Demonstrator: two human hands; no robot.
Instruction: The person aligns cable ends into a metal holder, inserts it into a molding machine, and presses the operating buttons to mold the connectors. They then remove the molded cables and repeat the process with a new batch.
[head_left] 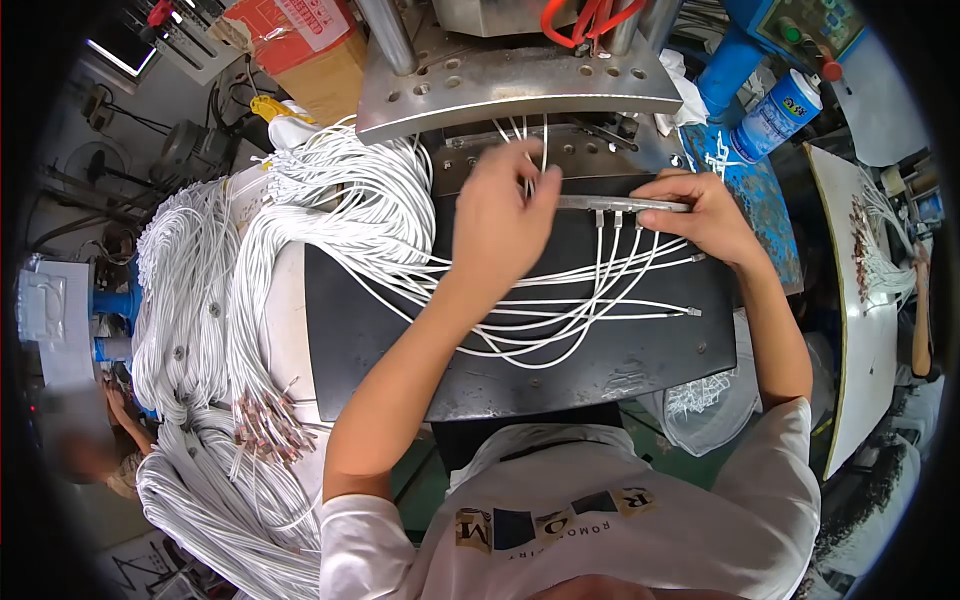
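My right hand (695,212) pinches the right end of a flat metal bar (590,203) over the black work surface (390,370). Several white cables (600,262) hang from the bar by metal end pieces and curve away to the left. Slightly blurred, my left hand (507,215) is at the bar's left side, beside thin white strands (545,150) that run up under the metal press plate (500,95). Its fingers are curled; what they hold, if anything, is hidden. Two loose cable ends with metal tips (692,312) lie on the black surface.
Large bundles of white cable (345,190) lie left of the black surface. A blue spray can (777,115) stands at the upper right, near a control box (810,35). Cardboard boxes (300,50) are at the upper left. Other people's arms show at both far sides.
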